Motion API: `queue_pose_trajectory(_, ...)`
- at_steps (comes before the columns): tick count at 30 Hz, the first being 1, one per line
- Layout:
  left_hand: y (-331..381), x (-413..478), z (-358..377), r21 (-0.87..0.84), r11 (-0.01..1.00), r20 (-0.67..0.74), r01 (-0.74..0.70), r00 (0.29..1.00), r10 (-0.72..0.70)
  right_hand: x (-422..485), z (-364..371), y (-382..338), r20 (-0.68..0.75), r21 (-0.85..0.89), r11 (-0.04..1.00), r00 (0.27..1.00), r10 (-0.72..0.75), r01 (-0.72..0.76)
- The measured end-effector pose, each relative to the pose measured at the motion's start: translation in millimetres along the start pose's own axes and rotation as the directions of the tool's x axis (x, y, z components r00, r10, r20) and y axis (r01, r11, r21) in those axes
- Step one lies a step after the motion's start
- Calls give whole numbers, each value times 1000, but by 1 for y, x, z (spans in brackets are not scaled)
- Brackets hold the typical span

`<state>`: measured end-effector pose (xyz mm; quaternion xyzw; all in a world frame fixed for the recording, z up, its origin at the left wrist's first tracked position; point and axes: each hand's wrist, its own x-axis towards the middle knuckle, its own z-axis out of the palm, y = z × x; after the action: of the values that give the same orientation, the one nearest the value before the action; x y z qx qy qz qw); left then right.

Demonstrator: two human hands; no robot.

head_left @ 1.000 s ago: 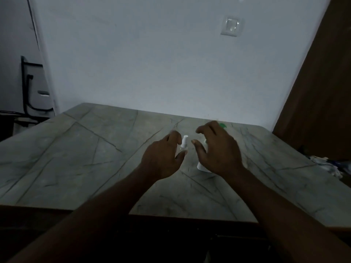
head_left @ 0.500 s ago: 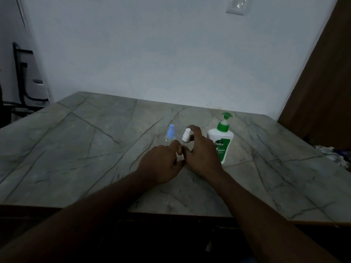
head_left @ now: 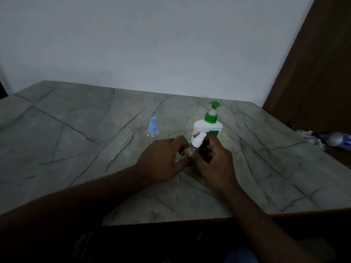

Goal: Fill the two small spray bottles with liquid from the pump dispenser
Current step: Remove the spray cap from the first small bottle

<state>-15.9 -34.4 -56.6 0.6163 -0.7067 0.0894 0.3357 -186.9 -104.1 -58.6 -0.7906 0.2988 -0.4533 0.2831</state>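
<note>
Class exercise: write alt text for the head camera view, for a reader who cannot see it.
Both hands hold a small clear spray bottle with a white cap, tilted, above a marble-patterned table. A blue-capped spray bottle and a green-topped pump dispenser stand behind.

A grey-green marble table [head_left: 76, 149] veined with dark lines carries a white pump dispenser [head_left: 203, 128] with green collar and nozzle; left of it, a clear spray bottle [head_left: 152, 132] capped pale blue; before it, a white-capped bottle [head_left: 197, 142].
</note>
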Motion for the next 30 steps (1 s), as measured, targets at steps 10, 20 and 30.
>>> queue_pose_trajectory(10,-10,11,5,-91,994,59,-64,996,70,1,-4,1,-178,108,988,975,131,-113)
queue_pose_trajectory(20,-17,14,3,-267,962,187,61,982,-11,0,-8,4,-41,232,966,991,124,-111)
queue_pose_trajectory(30,-12,11,1,-266,961,162,79,986,-36,1,-7,5,-147,318,944,979,142,-89)
